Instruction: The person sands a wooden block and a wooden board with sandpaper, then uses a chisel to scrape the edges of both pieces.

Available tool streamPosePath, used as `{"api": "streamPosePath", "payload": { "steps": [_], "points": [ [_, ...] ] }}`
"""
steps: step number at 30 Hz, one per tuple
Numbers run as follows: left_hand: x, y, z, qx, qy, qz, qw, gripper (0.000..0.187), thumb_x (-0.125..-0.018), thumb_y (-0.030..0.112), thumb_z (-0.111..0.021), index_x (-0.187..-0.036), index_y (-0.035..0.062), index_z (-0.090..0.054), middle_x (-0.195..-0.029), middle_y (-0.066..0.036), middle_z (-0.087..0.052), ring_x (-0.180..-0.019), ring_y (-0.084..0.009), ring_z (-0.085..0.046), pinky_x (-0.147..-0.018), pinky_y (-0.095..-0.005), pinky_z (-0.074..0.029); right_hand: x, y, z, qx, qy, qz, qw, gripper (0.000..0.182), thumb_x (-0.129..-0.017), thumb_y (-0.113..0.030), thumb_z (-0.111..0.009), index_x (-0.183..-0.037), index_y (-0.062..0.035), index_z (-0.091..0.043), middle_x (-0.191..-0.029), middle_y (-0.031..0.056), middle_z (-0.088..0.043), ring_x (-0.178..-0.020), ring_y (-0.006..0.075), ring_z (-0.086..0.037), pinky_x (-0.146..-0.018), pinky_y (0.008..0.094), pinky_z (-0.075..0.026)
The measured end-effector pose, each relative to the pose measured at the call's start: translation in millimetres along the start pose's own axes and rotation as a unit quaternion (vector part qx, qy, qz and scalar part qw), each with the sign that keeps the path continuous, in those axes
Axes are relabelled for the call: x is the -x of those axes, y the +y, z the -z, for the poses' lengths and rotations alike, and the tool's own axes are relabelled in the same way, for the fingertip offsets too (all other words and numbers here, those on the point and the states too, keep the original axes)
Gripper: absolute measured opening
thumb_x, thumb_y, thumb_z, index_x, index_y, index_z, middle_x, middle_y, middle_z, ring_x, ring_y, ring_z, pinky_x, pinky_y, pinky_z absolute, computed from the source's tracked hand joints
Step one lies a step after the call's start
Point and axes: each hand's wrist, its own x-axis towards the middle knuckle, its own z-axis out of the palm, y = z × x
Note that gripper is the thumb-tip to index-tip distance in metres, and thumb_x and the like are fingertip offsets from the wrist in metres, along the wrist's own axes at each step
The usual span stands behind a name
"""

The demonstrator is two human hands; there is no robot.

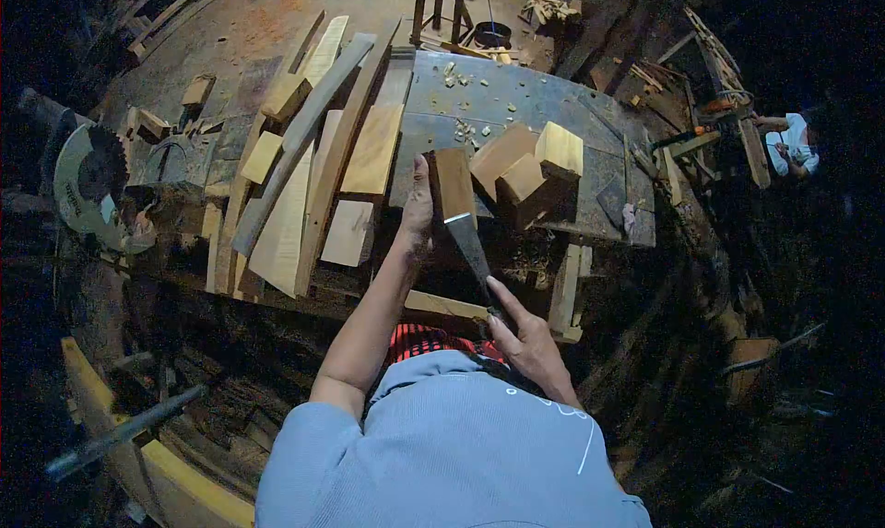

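Observation:
My left hand (418, 207) grips a brown wooden block (453, 180) from its left side, thumb up along the edge. In my right hand (528, 342) is a chisel (471, 248), its handle mostly hidden by my fingers. The chisel's bright cutting edge lies right at the near end of the block. Just beyond and to the right, pale wooden blocks (560, 149) stand grouped on the bench. A short light block (348, 233) lies to the left of my left forearm.
Long boards and strips (304, 150) lie side by side on the bench's left. A circular saw (92, 187) sits at far left. Wood chips (466, 130) dot the grey bench top (544, 95). Far right, a person (791, 145) in a light shirt is near stacked timber.

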Motion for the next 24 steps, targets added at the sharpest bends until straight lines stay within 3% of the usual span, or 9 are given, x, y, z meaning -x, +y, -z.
{"api": "streamPosePath", "payload": {
  "steps": [3,5,7,9,11,13,14,17,24],
  "points": [
    [10,3,-6,-0.05,0.059,-0.031,0.997,0.073,-0.081,0.07,-0.033,-0.115,0.0074,-0.051,-0.099,-0.008,-0.058,-0.086,-0.0172,-0.059,-0.075,-0.0342,-0.05,-1,-2,1,-0.028,-0.008,-0.033,0.999,0.051,-0.087,-0.021,-0.05,-0.135,-0.0192,-0.034,-0.107,0.0214,-0.058,-0.092,0.0281,-0.06,-0.081,0.0352,-0.045],
    [19,-1,-1,-0.094,-0.038,0.081,0.992,0.073,-0.081,0.069,-0.033,-0.113,0.0065,-0.053,-0.098,-0.009,-0.059,-0.086,-0.0167,-0.059,-0.076,-0.034,-0.049,-9,-4,8,-0.021,0.03,-0.02,0.999,0.051,-0.087,-0.021,-0.05,-0.135,-0.0216,-0.034,-0.101,0.0204,-0.06,-0.085,0.0261,-0.061,-0.077,0.0351,-0.046],
    [32,-14,-4,-0.132,-0.054,0.071,0.987,0.073,-0.08,0.069,-0.034,-0.113,0.0062,-0.053,-0.097,-0.009,-0.059,-0.087,-0.0166,-0.059,-0.075,-0.0335,-0.049,-19,2,13,-0.047,0.071,-0.006,0.996,0.052,-0.088,-0.019,-0.048,-0.137,-0.0228,-0.033,-0.077,0.0128,-0.057,-0.063,0.0167,-0.052,-0.065,0.0325,-0.046],
    [38,-29,-8,-0.204,-0.083,0.048,0.974,0.074,-0.08,0.069,-0.035,-0.112,0.0057,-0.053,-0.096,-0.009,-0.06,-0.088,-0.0164,-0.058,-0.074,-0.0323,-0.05,-26,-3,27,-0.092,0.08,-0.034,0.992,0.051,-0.088,-0.019,-0.048,-0.136,-0.0215,-0.033,-0.091,0.0149,-0.061,-0.075,0.0183,-0.057,-0.072,0.0322,-0.046],
    [29,-39,-6,-0.242,-0.074,0.038,0.967,0.076,-0.084,0.067,-0.025,-0.124,0.0046,-0.044,-0.101,-0.01,-0.058,-0.087,-0.0166,-0.058,-0.076,-0.0303,-0.049,-25,-3,32,-0.086,0.084,-0.064,0.991,0.05,-0.088,-0.019,-0.048,-0.136,-0.02,-0.034,-0.099,0.0166,-0.061,-0.083,0.0209,-0.06,-0.077,0.0332,-0.046],
    [22,-27,-6,-0.005,-0.063,0.063,0.996,0.074,-0.084,0.067,-0.026,-0.123,0.0071,-0.044,-0.101,-0.009,-0.058,-0.088,-0.0182,-0.059,-0.077,-0.0331,-0.05,-17,5,31,-0.044,0.087,-0.008,0.995,0.05,-0.088,-0.019,-0.048,-0.136,-0.0194,-0.034,-0.097,0.0178,-0.062,-0.085,0.022,-0.061,-0.077,0.0336,-0.046],
    [7,-30,11,0.034,-0.058,0.061,0.996,0.073,-0.083,0.068,-0.028,-0.122,0.0097,-0.045,-0.101,-0.008,-0.057,-0.09,-0.0199,-0.059,-0.078,-0.0359,-0.05,-10,2,30,-0.03,0.074,-0.019,0.997,0.05,-0.088,-0.019,-0.048,-0.136,-0.0185,-0.034,-0.086,0.0164,-0.061,-0.077,0.0212,-0.06,-0.072,0.0337,-0.046],
    [6,-9,6,0.038,0.044,0.03,0.998,0.073,-0.082,0.069,-0.028,-0.123,0.0102,-0.043,-0.103,-0.008,-0.056,-0.093,-0.0202,-0.058,-0.078,-0.0374,-0.05,7,2,24,0.03,0.037,-0.026,0.999,0.051,-0.088,-0.019,-0.05,-0.136,-0.0178,-0.034,-0.088,0.0179,-0.061,-0.079,0.022,-0.06,-0.074,0.0328,-0.046],
    [6,-7,-5,0.025,0.066,-0.007,0.997,0.077,-0.078,0.072,-0.034,-0.123,0.0099,-0.044,-0.111,-0.008,-0.055,-0.101,-0.0197,-0.055,-0.084,-0.0353,-0.046,12,10,15,-0.004,-0.001,-0.043,0.999,0.05,-0.087,-0.019,-0.051,-0.135,-0.0169,-0.035,-0.083,0.0183,-0.059,-0.074,0.0255,-0.059,-0.071,0.035,-0.046]
  ]
}}
